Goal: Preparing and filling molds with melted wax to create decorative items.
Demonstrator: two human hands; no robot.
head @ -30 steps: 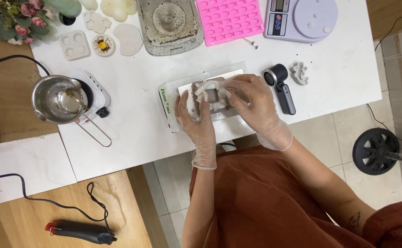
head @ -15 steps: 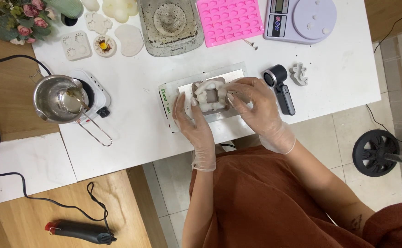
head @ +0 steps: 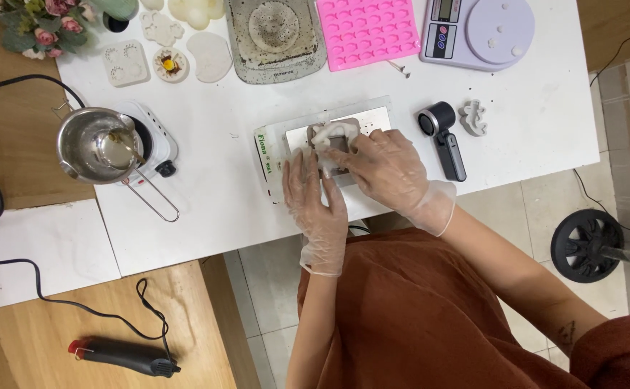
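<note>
Both my hands wear clear gloves and meet over a flat metal plate (head: 372, 119) lying on a white box (head: 266, 162) near the table's front edge. My left hand (head: 315, 198) presses down on the box and plate, its fingertips beside a small grey mould (head: 338, 137) with white wax on it. My right hand (head: 387, 169) grips that mould from the right, with fingers curled over its near side. Part of the mould is hidden under my fingers.
A steel pot (head: 99, 144) stands on a small white hot plate at the left. At the back lie a grey tray (head: 275, 36), a pink silicone mould (head: 369, 29) and a lilac scale (head: 480, 29). A black handheld tool (head: 444, 137) and a small white cast (head: 473, 117) lie to the right.
My right hand has slid a little toward me and to the right over the mould. My left hand stays pressed on the box.
</note>
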